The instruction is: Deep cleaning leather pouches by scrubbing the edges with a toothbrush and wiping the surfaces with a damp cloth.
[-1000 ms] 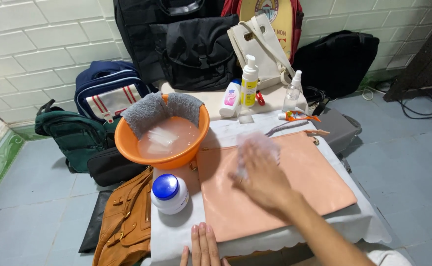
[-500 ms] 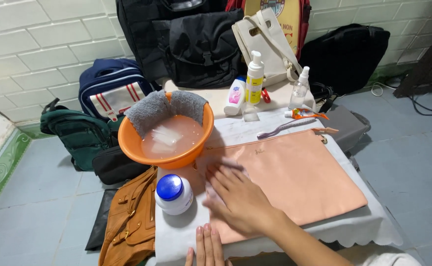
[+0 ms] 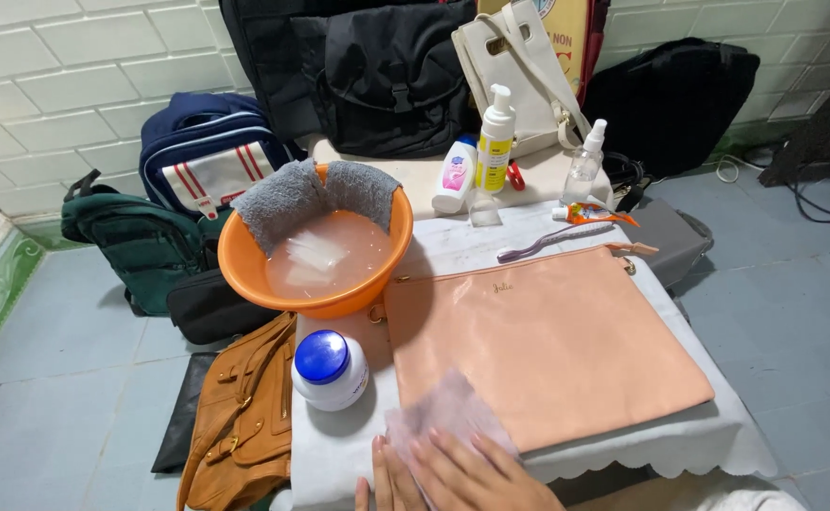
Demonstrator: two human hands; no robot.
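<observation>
A flat peach pouch (image 3: pixel 566 350) lies on the white-clothed table (image 3: pixel 708 445). My right hand (image 3: pixel 476 473) presses a thin white wipe (image 3: pixel 448 409) onto the pouch's near-left corner. Just left of it, my left hand (image 3: pixel 380 478) rests flat on the tablecloth and holds nothing. A white jar with a blue lid (image 3: pixel 330 371) stands a little beyond the left hand. Behind the jar sits an orange basin (image 3: pixel 339 305) of cloudy water, with a grey towel (image 3: pixel 316 194) draped over its far rim.
Past the pouch lie a toothbrush (image 3: pixel 552 241) and a small tube (image 3: pixel 590 216). Behind them stand a white bottle (image 3: pixel 455 175), a yellow pump bottle (image 3: pixel 495 142) and a clear spray bottle (image 3: pixel 585 166). A brown bag (image 3: pixel 245 416), backpacks and black bags crowd the left and back.
My right hand has dragged the wipe from the middle of the pouch toward me, to its near-left corner. The left hand has stayed at the table's front edge.
</observation>
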